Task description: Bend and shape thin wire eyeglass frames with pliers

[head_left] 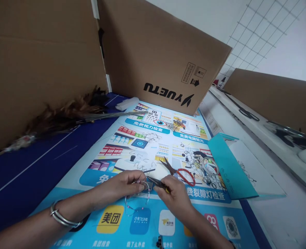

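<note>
My left hand (133, 183), with silver bangles on its wrist, pinches a thin beaded wire loop (149, 193) with small pink beads. The loop hangs below the fingers over the printed poster. My right hand (172, 193) is wrapped around pliers (156, 181) with dark jaws and yellow-and-black handles. Their tips point left and reach close to the loop beside my left fingertips; whether they grip the wire is too small to tell. Just beyond my right hand lie red-handled scissors (180, 172), blades pointing up and left.
A tangle of wire and small rings (203, 167) lies on the poster at right, beside a turquoise folder (232, 169). Brown feathers (65, 112) and thin rods (111, 115) lie at left. Cardboard panels (153, 45) stand behind. A white ledge (267, 138) at right carries another pair of scissors (246, 112).
</note>
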`<state>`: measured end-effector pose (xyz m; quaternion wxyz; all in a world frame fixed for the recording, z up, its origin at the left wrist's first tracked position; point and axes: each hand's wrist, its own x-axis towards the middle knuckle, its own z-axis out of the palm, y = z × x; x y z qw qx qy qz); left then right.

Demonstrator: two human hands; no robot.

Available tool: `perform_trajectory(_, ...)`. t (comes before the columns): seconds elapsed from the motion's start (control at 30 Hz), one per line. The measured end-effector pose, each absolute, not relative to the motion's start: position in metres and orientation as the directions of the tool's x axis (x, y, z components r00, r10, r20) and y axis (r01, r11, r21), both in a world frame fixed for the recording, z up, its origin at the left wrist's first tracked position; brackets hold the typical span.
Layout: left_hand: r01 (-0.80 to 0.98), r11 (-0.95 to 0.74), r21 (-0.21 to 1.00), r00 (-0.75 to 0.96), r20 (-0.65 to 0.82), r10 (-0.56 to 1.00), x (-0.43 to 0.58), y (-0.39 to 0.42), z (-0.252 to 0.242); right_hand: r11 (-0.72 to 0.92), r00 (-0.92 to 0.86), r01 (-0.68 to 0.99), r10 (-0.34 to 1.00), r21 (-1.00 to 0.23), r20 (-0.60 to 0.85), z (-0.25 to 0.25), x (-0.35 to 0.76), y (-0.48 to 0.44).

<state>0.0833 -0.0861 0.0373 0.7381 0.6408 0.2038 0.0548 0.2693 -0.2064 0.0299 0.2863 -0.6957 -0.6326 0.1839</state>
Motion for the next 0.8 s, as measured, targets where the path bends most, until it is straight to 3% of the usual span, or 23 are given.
perform_trajectory(0.8, 0.087, 0.216, 0.972, 0.926, -0.159, 0.341, 0.083, -0.085, 0.025, -0.028, 0.110, 0.856, 0.986, -0.516, 0.128, 0.030, 0.270, -0.209)
